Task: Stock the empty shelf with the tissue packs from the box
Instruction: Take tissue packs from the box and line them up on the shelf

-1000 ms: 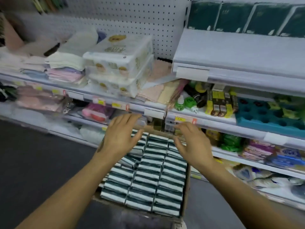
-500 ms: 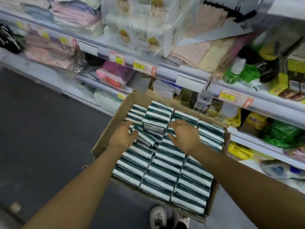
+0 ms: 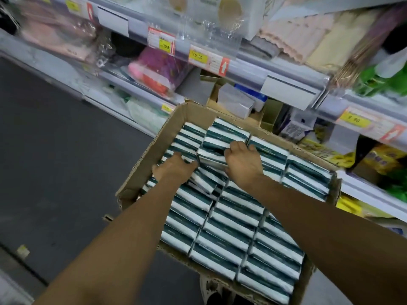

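Note:
An open cardboard box [image 3: 141,170] in front of me is packed with rows of green-and-white tissue packs [image 3: 233,225]. Both hands are down in its far half. A raised bunch of packs [image 3: 222,137] in the middle column stands above its neighbours. My left hand [image 3: 174,168] grips the bunch's left end, with fingers pushed down between the packs. My right hand [image 3: 242,159] grips its right end, fingers curled over the top. The empty shelf is out of view.
Store shelves [image 3: 248,64] with price tags run across the top, holding pink goods [image 3: 154,64], small grey boxes [image 3: 235,102], folded cloths and yellow packets [image 3: 378,157]. Dark floor [image 3: 55,150] lies to the left. My shoes [image 3: 218,291] show below the box.
My view dropped from the upper shelves down to the box. Both hands went from hovering over the packs to gripping a bunch in the middle column, which now stands higher.

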`<state>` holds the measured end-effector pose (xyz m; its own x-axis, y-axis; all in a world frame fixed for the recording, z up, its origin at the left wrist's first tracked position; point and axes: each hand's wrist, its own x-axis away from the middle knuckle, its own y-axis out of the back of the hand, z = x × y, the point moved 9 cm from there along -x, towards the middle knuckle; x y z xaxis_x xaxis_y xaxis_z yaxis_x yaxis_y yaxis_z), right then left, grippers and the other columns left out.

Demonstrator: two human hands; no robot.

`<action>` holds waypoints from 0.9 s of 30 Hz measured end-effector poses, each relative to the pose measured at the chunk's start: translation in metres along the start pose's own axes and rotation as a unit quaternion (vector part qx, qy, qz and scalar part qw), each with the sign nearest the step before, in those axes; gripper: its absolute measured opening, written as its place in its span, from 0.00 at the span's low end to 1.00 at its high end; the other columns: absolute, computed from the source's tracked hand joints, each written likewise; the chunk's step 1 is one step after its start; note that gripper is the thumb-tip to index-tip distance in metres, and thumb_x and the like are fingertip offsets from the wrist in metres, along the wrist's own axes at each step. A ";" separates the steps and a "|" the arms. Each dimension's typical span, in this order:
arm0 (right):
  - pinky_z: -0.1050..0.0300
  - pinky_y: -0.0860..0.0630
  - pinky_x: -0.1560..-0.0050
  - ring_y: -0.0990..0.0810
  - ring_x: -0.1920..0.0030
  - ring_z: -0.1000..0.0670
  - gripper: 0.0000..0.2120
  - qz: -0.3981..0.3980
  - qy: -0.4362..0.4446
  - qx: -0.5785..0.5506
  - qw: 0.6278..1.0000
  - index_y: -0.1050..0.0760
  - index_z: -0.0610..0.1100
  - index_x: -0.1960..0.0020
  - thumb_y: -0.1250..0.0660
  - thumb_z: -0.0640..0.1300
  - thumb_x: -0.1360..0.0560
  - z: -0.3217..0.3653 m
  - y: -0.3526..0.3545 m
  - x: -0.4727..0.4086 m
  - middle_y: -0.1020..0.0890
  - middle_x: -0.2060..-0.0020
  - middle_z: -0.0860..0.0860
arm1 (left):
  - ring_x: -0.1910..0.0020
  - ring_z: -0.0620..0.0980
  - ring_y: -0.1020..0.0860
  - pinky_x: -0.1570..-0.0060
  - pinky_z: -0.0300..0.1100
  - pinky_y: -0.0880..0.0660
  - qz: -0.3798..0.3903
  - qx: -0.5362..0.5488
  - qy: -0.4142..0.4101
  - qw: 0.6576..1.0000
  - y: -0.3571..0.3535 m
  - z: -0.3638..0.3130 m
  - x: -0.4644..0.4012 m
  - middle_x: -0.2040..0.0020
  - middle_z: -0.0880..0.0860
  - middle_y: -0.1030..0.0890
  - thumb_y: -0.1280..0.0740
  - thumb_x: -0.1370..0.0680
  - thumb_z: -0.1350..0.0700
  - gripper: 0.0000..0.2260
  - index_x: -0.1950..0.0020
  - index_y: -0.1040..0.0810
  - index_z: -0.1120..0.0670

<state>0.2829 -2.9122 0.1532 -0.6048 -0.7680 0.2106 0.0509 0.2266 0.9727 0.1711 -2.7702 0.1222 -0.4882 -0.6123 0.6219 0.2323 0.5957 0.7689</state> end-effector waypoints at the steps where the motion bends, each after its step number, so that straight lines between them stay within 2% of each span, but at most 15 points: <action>1: 0.50 0.32 0.41 0.30 0.37 0.43 0.16 0.002 -0.004 -0.012 1.000 0.25 0.43 0.38 0.34 0.47 0.24 -0.001 0.001 0.000 0.27 0.40 0.45 | 0.38 0.56 0.25 0.31 0.52 0.36 0.010 0.050 0.007 0.999 -0.001 0.005 -0.001 0.39 0.55 0.21 0.39 0.22 0.37 0.26 0.30 0.31 0.51; 4: 0.50 0.33 0.41 0.32 0.36 0.44 0.19 -0.003 -0.021 -0.103 0.994 0.27 0.45 0.36 0.34 0.52 0.24 -0.010 0.011 0.006 0.28 0.39 0.47 | 0.46 0.56 0.22 0.39 0.49 0.26 0.007 0.233 0.037 0.972 0.003 0.022 0.004 0.45 0.54 0.21 0.31 0.24 0.47 0.18 0.38 0.27 0.51; 7: 0.53 0.31 0.50 0.28 0.40 0.46 0.17 -0.052 -0.047 -0.193 0.979 0.28 0.47 0.39 0.36 0.55 0.24 -0.022 0.040 0.024 0.26 0.43 0.49 | 0.52 0.53 0.24 0.51 0.44 0.27 -0.019 0.358 0.045 0.933 0.016 0.032 0.024 0.45 0.54 0.24 0.29 0.25 0.53 0.19 0.37 0.29 0.53; 9: 0.54 0.31 0.58 0.23 0.48 0.47 0.14 -0.080 -0.066 -0.229 0.968 0.29 0.49 0.43 0.37 0.55 0.24 -0.030 0.063 0.041 0.24 0.47 0.52 | 0.55 0.53 0.23 0.57 0.47 0.24 -0.005 0.449 0.048 0.892 0.020 0.035 0.043 0.45 0.56 0.22 0.30 0.24 0.56 0.19 0.35 0.29 0.54; 11: 0.54 0.30 0.62 0.20 0.55 0.46 0.13 -0.103 -0.078 -0.240 0.962 0.31 0.50 0.44 0.39 0.56 0.23 -0.038 0.088 0.061 0.22 0.51 0.53 | 0.57 0.52 0.20 0.62 0.46 0.20 0.024 0.539 0.043 0.841 0.027 0.032 0.067 0.44 0.58 0.21 0.32 0.23 0.59 0.19 0.33 0.30 0.52; 14: 0.53 0.26 0.62 0.19 0.59 0.47 0.13 -0.159 -0.049 -0.260 0.951 0.32 0.50 0.42 0.36 0.54 0.23 -0.047 0.126 0.094 0.20 0.50 0.53 | 0.58 0.51 0.19 0.69 0.42 0.21 0.048 0.599 -0.010 0.799 0.049 0.017 0.101 0.42 0.56 0.20 0.35 0.21 0.61 0.23 0.29 0.32 0.45; 17: 0.57 0.33 0.70 0.20 0.62 0.47 0.18 -0.207 0.023 -0.242 0.947 0.34 0.51 0.41 0.30 0.48 0.26 -0.049 0.161 0.127 0.24 0.43 0.52 | 0.61 0.51 0.17 0.69 0.43 0.21 0.073 0.637 -0.068 0.764 0.077 -0.009 0.141 0.44 0.54 0.19 0.39 0.20 0.64 0.23 0.33 0.27 0.40; 20: 0.60 0.37 0.74 0.20 0.60 0.48 0.22 -0.250 0.027 -0.222 0.942 0.34 0.51 0.40 0.27 0.43 0.28 -0.065 0.195 0.160 0.30 0.35 0.51 | 0.54 0.55 0.18 0.64 0.46 0.19 0.097 0.643 -0.114 0.751 0.099 -0.039 0.173 0.40 0.55 0.20 0.41 0.18 0.63 0.18 0.41 0.19 0.44; 22: 0.61 0.35 0.71 0.19 0.51 0.46 0.22 -0.288 0.022 -0.222 0.931 0.32 0.50 0.40 0.27 0.39 0.29 -0.078 0.220 0.182 0.30 0.33 0.48 | 0.49 0.56 0.18 0.60 0.49 0.19 0.096 0.620 -0.145 0.765 0.116 -0.061 0.196 0.39 0.55 0.20 0.37 0.18 0.54 0.10 0.42 0.18 0.45; 23: 0.61 0.33 0.69 0.20 0.47 0.44 0.22 -0.302 0.025 -0.222 0.927 0.32 0.49 0.40 0.27 0.38 0.29 -0.083 0.233 0.192 0.30 0.33 0.46 | 0.47 0.55 0.18 0.58 0.50 0.19 0.094 0.607 -0.169 0.771 0.126 -0.074 0.211 0.39 0.54 0.20 0.33 0.21 0.47 0.10 0.41 0.19 0.46; 24: 0.60 0.31 0.67 0.21 0.44 0.42 0.22 -0.312 0.031 -0.222 0.923 0.32 0.49 0.41 0.28 0.38 0.29 -0.086 0.245 0.202 0.31 0.32 0.45 | 0.47 0.54 0.18 0.56 0.51 0.18 0.089 0.592 -0.195 0.777 0.134 -0.087 0.224 0.39 0.54 0.21 0.29 0.25 0.43 0.15 0.41 0.19 0.46; 25: 0.58 0.29 0.67 0.22 0.42 0.42 0.20 -0.318 0.036 -0.226 0.920 0.32 0.48 0.41 0.29 0.39 0.28 -0.090 0.255 0.211 0.31 0.32 0.44 | 0.47 0.52 0.18 0.54 0.52 0.18 0.082 0.579 -0.219 0.781 0.143 -0.100 0.238 0.39 0.53 0.21 0.27 0.28 0.43 0.18 0.41 0.20 0.47; 27: 0.53 0.23 0.62 0.25 0.38 0.45 0.17 -0.322 0.034 -0.244 0.914 0.32 0.49 0.40 0.32 0.50 0.26 -0.099 0.272 0.230 0.34 0.30 0.47 | 0.49 0.51 0.18 0.53 0.53 0.17 0.065 0.565 -0.261 0.780 0.159 -0.121 0.262 0.40 0.54 0.23 0.25 0.28 0.51 0.17 0.40 0.21 0.49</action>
<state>0.2368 -3.0864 0.4756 -0.5846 -0.6869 -0.4317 0.0600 -0.5673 0.8213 0.1822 -2.8988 0.4259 -0.8673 -0.3890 0.3107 -0.4370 0.8938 -0.1010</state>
